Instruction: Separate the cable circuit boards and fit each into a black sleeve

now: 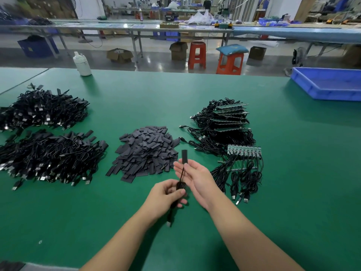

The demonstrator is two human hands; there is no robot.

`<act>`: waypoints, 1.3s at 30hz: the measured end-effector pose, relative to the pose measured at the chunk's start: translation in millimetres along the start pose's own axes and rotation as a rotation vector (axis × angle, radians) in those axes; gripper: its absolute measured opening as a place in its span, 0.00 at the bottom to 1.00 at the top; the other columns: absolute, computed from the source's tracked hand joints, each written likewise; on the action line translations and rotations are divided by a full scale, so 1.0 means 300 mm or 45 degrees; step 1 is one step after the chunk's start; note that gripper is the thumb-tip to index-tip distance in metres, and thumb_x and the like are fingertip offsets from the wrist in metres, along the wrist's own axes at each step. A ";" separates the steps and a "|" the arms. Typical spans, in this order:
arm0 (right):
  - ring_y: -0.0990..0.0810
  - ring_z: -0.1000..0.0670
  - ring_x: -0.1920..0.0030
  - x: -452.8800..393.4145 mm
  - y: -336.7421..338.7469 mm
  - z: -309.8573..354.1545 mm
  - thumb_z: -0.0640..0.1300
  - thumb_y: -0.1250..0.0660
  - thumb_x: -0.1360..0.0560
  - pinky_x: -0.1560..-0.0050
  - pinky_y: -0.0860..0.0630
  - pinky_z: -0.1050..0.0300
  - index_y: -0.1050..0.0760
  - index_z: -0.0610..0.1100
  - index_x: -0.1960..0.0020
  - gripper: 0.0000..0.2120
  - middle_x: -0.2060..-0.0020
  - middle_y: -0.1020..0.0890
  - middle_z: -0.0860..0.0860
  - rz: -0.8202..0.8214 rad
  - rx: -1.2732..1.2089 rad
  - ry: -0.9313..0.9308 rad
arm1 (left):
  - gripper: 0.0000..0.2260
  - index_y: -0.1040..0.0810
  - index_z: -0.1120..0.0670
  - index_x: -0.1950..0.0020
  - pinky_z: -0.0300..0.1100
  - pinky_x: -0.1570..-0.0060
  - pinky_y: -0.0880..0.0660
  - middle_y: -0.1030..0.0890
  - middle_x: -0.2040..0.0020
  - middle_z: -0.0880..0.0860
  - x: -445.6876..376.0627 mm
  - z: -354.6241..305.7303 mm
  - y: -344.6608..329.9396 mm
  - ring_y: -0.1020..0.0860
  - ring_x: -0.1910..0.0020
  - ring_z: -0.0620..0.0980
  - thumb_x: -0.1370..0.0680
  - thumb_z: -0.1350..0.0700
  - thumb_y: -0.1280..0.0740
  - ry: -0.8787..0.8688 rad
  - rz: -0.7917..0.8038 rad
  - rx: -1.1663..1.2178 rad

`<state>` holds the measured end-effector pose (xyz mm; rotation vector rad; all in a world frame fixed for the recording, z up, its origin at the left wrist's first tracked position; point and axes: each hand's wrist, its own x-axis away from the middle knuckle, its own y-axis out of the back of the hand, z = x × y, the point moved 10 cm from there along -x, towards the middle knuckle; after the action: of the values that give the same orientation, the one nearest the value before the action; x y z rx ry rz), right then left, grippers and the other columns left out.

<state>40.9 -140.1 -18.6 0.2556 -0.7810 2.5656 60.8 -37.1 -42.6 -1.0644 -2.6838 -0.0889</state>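
Above the green table (195,98), near its front edge, your two hands meet around one cable. Your left hand (166,194) has its fingers curled round the coiled black cable (178,185), with the thumb pressing on top, and the USB plug (168,223) hangs below it. Your right hand (195,176) lies with the palm up and the fingers nearly straight, and the black sleeve (184,156) at the cable's end stands upright against its fingertips; I cannot tell if the fingers pinch it. Behind your hands lies the heap of empty black sleeves (145,151). To the right of it you have the stack of circuit board panels with cables (230,118), and one panel (244,150) lies flat in front of the stack. On the left side are two piles of finished cables (45,133). A blue tray (328,85) stands at the far right, and a white bottle (82,64) at the far edge.
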 end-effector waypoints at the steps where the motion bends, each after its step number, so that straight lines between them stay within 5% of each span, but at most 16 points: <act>1: 0.19 0.49 0.40 -0.004 0.003 0.017 0.37 0.39 0.18 0.36 0.25 0.55 0.24 0.41 0.39 0.10 0.44 0.16 0.46 -0.020 0.227 0.035 | 0.05 0.22 0.63 0.46 0.41 0.63 0.20 0.16 0.57 0.60 0.000 -0.018 0.034 0.16 0.60 0.56 0.21 0.65 0.33 -0.005 -0.048 -0.007; 4: 0.21 0.58 0.49 -0.007 0.048 0.131 0.43 0.38 0.19 0.46 0.28 0.66 0.22 0.49 0.37 0.12 0.42 0.18 0.54 -0.141 1.076 0.249 | 0.05 0.20 0.54 0.46 0.41 0.64 0.19 0.15 0.55 0.57 -0.004 -0.096 0.224 0.15 0.63 0.50 0.22 0.60 0.31 -0.052 -0.311 -0.240; 7: 0.23 0.59 0.65 -0.002 0.112 0.262 0.44 0.39 0.19 0.59 0.25 0.66 0.22 0.49 0.36 0.13 0.45 0.21 0.55 -0.294 1.730 0.462 | 0.08 0.18 0.50 0.44 0.46 0.55 0.19 0.15 0.54 0.52 0.000 -0.223 0.490 0.16 0.60 0.51 0.21 0.52 0.31 -0.079 -0.636 -1.030; 9: 0.21 0.54 0.45 -0.009 0.162 0.331 0.44 0.40 0.19 0.37 0.26 0.56 0.23 0.48 0.35 0.14 0.38 0.21 0.52 -0.382 2.113 0.570 | 0.14 0.19 0.54 0.39 0.45 0.60 0.21 0.16 0.51 0.55 -0.005 -0.271 0.657 0.19 0.60 0.53 0.20 0.49 0.33 0.018 -0.771 -1.432; 11: 0.32 0.47 0.28 -0.026 0.233 0.388 0.46 0.40 0.18 0.24 0.40 0.49 0.27 0.47 0.31 0.17 0.31 0.26 0.48 -0.498 2.348 0.584 | 0.15 0.21 0.56 0.38 0.46 0.64 0.22 0.19 0.51 0.58 -0.011 -0.296 0.809 0.22 0.60 0.54 0.19 0.48 0.36 0.158 -0.859 -1.704; 14: 0.43 0.43 0.22 -0.052 0.352 0.447 0.51 0.43 0.18 0.22 0.46 0.45 0.37 0.45 0.23 0.24 0.23 0.36 0.45 -0.611 2.460 0.407 | 0.15 0.23 0.59 0.39 0.54 0.52 0.22 0.23 0.47 0.62 -0.025 -0.339 0.983 0.24 0.50 0.62 0.19 0.50 0.36 0.216 -0.975 -1.846; 17: 0.43 0.42 0.22 -0.085 0.423 0.440 0.54 0.47 0.16 0.23 0.44 0.44 0.45 0.46 0.20 0.27 0.22 0.39 0.44 -0.545 2.514 0.196 | 0.16 0.25 0.61 0.38 0.57 0.49 0.24 0.26 0.43 0.64 -0.035 -0.330 1.094 0.27 0.45 0.65 0.21 0.54 0.31 0.280 -1.039 -1.825; 22: 0.26 0.40 0.36 -0.115 0.480 0.446 0.51 0.49 0.16 0.38 0.26 0.45 0.37 0.42 0.25 0.22 0.31 0.27 0.41 -0.478 2.221 0.007 | 0.18 0.25 0.54 0.31 0.55 0.53 0.24 0.28 0.39 0.62 -0.048 -0.255 1.152 0.26 0.45 0.64 0.21 0.55 0.32 0.333 -1.004 -1.764; 27: 0.21 0.41 0.44 -0.131 0.497 0.444 0.49 0.45 0.16 0.46 0.23 0.49 0.35 0.41 0.26 0.21 0.34 0.26 0.40 -0.414 2.295 -0.133 | 0.18 0.25 0.58 0.34 0.54 0.51 0.26 0.31 0.38 0.62 -0.050 -0.221 1.132 0.26 0.47 0.64 0.21 0.51 0.32 0.343 -1.008 -1.712; 32: 0.24 0.43 0.54 -0.134 0.518 0.454 0.49 0.42 0.17 0.54 0.25 0.50 0.37 0.42 0.26 0.21 0.31 0.32 0.39 -0.509 2.303 -0.151 | 0.29 0.35 0.53 0.25 0.52 0.56 0.24 0.36 0.31 0.60 -0.067 -0.206 1.082 0.23 0.51 0.62 0.23 0.46 0.31 0.317 -0.909 -1.689; 35: 0.24 0.42 0.50 -0.129 0.536 0.465 0.42 0.40 0.18 0.53 0.25 0.50 0.37 0.42 0.26 0.21 0.30 0.33 0.40 -0.570 2.313 -0.162 | 0.29 0.36 0.47 0.24 0.48 0.61 0.22 0.39 0.30 0.58 -0.089 -0.196 1.061 0.22 0.61 0.57 0.23 0.44 0.31 0.311 -0.821 -1.748; 39: 0.21 0.43 0.49 -0.126 0.560 0.460 0.37 0.40 0.20 0.51 0.20 0.49 0.39 0.42 0.26 0.23 0.39 0.23 0.42 -0.571 2.362 -0.201 | 0.22 0.31 0.46 0.26 0.47 0.60 0.22 0.40 0.28 0.57 -0.113 -0.177 1.059 0.22 0.60 0.56 0.20 0.48 0.34 0.350 -0.745 -1.781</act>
<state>2.7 -356.2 2.4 0.9599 1.5975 1.9698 312.1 164.6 -11.3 -0.3039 -2.3223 -2.1949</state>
